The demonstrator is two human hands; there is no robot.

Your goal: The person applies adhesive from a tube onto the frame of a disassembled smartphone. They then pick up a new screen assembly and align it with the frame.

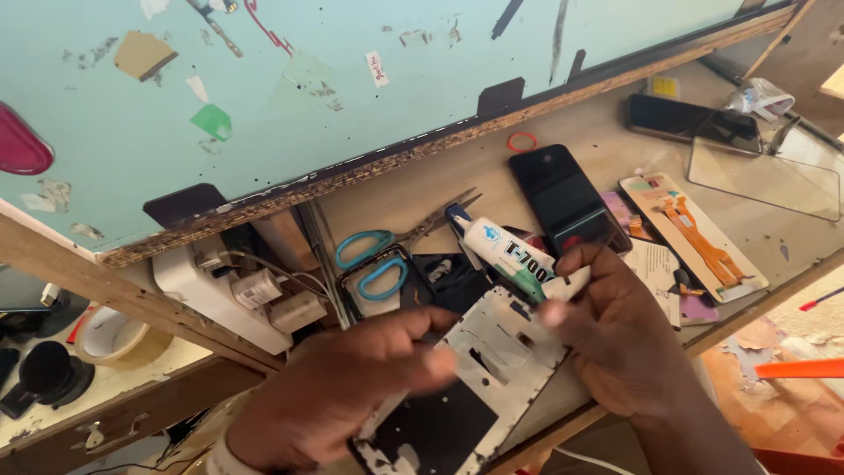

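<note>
While the left hand [352, 387] grips the white-and-black phone frame [466, 387] over the wooden counter [607, 132], its long axis tilts up toward the right. The right hand [615, 334], fingers closed, holds a white glue tube with a blue cap [501, 251], nozzle end hidden, at the frame's upper edge beside the teal-handled scissors [387, 251].

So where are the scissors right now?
The scissors lie on the workbench, left of centre in the head view, just left of the glue tube and above the left hand.
</note>
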